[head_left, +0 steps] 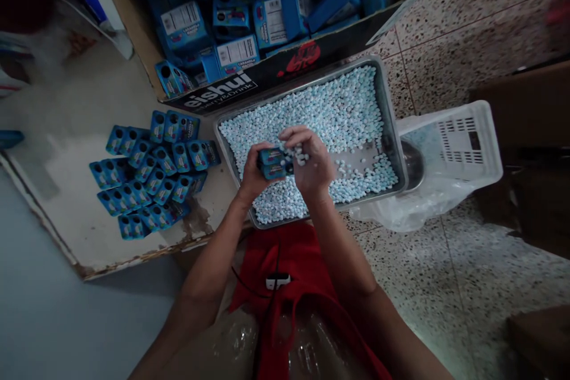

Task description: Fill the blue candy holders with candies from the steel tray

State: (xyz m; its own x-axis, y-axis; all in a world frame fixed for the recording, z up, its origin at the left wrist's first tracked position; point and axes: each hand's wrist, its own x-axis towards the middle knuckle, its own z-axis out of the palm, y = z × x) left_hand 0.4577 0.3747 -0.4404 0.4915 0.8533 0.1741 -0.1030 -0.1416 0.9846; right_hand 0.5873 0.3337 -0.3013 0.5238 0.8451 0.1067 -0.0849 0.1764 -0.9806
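Observation:
My left hand point(252, 177) is wrapped around two small blue candy boxes point(271, 164), side by side, above a metal tray point(392, 116). Cupped at their right end, my right hand point(315, 167) has its fingers curled over a small heap of pale blue candies point(301, 157). Some of these candies are at the ends of the boxes; whether any are inside is hidden. Loose candies point(307, 110) cover most of the tray, with a bare patch right of my right hand.
Left of the tray, several small blue boxes point(155, 181) stand grouped on a worn white table point(66, 202). A cardboard carton point(271, 68) full of blue boxes point(272, 22) sits behind. At right are a white plastic basket point(483, 154), clear plastic point(409, 217) and brown cartons point(525, 101).

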